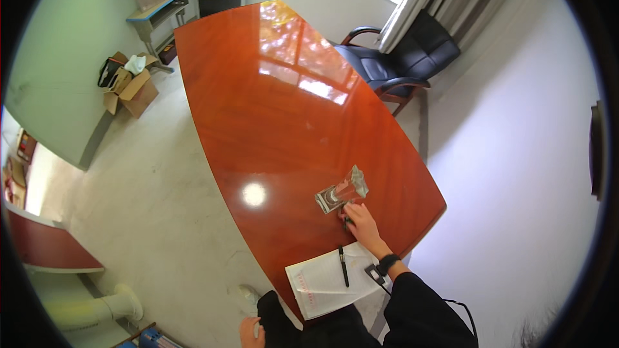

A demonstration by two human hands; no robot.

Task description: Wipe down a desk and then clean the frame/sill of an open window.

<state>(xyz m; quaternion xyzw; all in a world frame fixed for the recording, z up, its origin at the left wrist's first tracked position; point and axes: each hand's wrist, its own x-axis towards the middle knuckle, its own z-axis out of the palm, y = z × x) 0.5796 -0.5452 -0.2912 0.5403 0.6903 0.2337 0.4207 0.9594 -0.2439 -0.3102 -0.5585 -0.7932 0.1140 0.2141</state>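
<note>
On the glossy wooden table (290, 140), a clear glass vase (342, 191) lies on its side, or appears to. My right hand (360, 224) is just below it, fingers closed around a small dark green and reddish thing (346, 220) that is mostly hidden; I cannot tell what it is. A black band circles the right wrist. Nearer to me a paper pad (329, 285) bears writing, and a black pen (343, 266) lies across it. My left hand (252, 332) hangs at the bottom edge beside my leg, away from the table, its fingers curled and partly cut off.
A black office chair (396, 58) stands at the table's far right side. An open cardboard box (138, 94) with things in it is on the floor at left, near a small desk (159, 9). A black device with a cable (375, 273) is beside my right wrist.
</note>
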